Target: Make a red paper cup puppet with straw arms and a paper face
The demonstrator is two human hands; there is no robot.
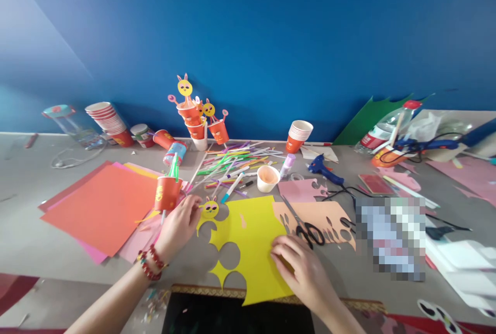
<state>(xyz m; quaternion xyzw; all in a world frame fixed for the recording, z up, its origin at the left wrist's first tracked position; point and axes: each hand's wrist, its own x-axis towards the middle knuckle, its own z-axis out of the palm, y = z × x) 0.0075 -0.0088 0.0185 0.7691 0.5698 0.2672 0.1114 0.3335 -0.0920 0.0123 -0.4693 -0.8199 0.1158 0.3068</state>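
Observation:
My left hand [179,224] pinches a small yellow paper bunny face [210,208] at its left edge, close to an orange paper cup [167,193] with straws in it. My right hand [300,269] lies with fingers stretched flat on a yellow paper sheet [251,236] that has round holes cut from it. Black-handled scissors [306,226] rest just beyond my right fingers, on an orange-peach paper strip [321,214] with cut-outs.
Orange and pink paper sheets [104,205] lie at the left. Several coloured straws and pens [232,163], a small white cup [267,178], a blue glue gun [323,168], cup stacks [299,135] and finished bunny cups [194,117] stand toward the blue wall. Clutter fills the right side.

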